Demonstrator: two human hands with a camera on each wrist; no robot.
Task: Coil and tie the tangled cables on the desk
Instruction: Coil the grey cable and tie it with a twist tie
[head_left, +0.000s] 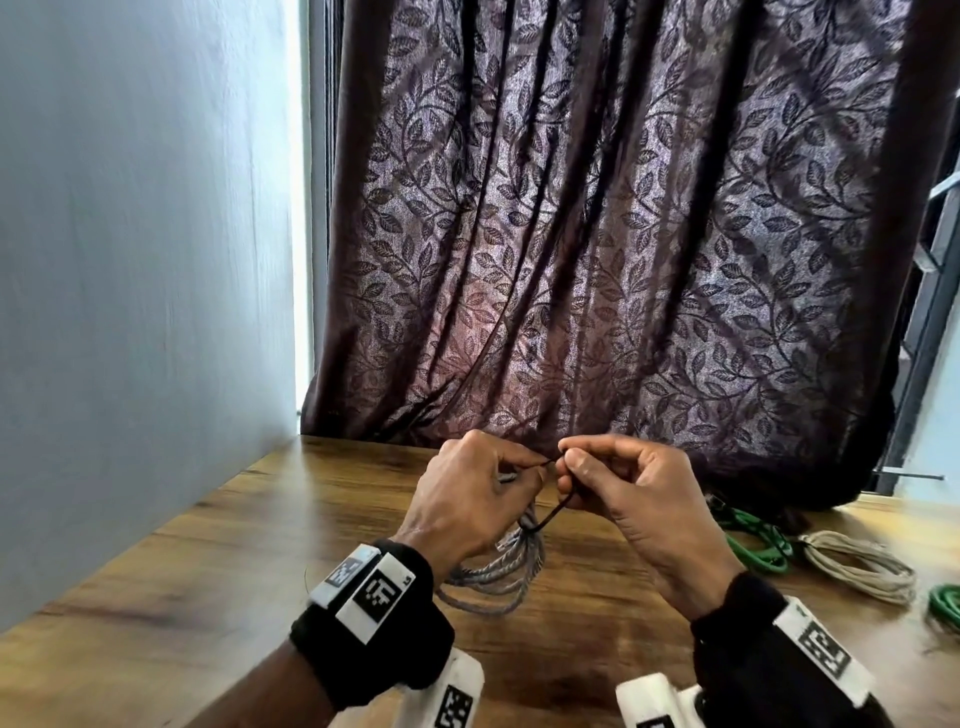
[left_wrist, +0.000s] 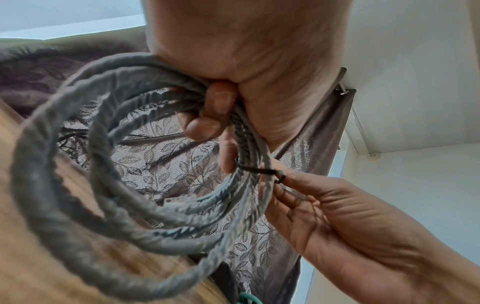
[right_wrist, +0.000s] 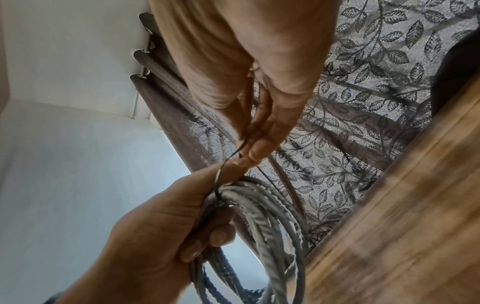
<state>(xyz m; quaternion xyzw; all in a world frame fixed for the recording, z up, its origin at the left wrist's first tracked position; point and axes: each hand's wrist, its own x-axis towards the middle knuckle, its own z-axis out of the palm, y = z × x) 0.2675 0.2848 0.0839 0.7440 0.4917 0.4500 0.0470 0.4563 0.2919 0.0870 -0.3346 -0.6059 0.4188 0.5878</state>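
Left hand (head_left: 470, 493) raised above the wooden desk (head_left: 218, 561), back of hand up, fingers (left_wrist: 207, 115) curled round one side of the coiled grey cable (head_left: 498, 571), loops hanging below the fist and clear of the desk. Right hand (head_left: 623, 493) just beside it, thumb and forefinger pinching the thin black tie (head_left: 550, 512); other fingers loosely bent. Tie looped round the bundled strands (left_wrist: 253, 170) and drawn taut between the two hands. Both wrists in black straps with white marker blocks. At right on the desk, a green cable (head_left: 758, 540) next to a coiled beige cable (head_left: 857, 566). Behind the desk, a dark leaf-patterned curtain (head_left: 623, 234); pale wall (head_left: 130, 260) at left.
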